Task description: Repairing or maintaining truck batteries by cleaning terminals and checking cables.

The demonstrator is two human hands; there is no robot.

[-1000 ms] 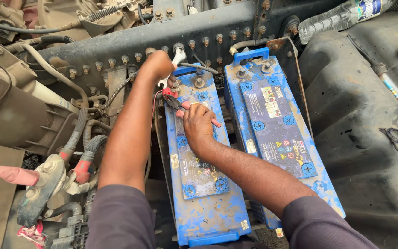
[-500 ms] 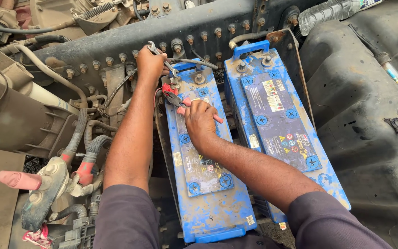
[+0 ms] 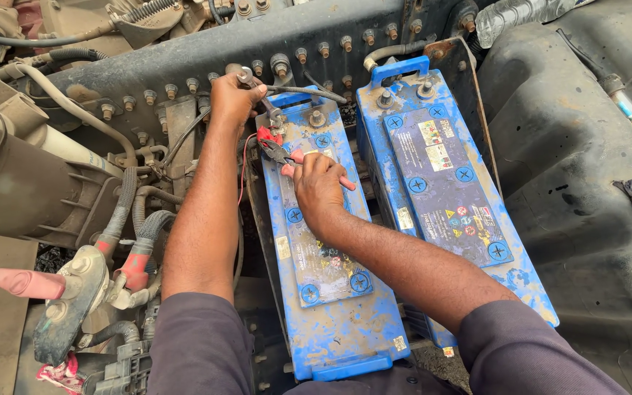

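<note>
Battery (image 3: 330, 292) cable remains clamped at its far-end post: your left hand (image 3: 234, 96) grips a wrench (image 3: 254, 82) there, right hand (image 3: 318, 186) squeezes pliers (image 3: 287, 157) beside it.

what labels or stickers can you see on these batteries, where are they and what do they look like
Large label: top of the right blue battery, dark rectangle with a pale multicoloured patch and small red, yellow and blue symbols.
Worn label: top of the left blue battery, below the right hand, grey, scuffed, long rectangle.
Small sticker: left edge of the left battery, pale upright rectangle.
Small sticker: left edge of the right battery, pale rectangle.
</note>
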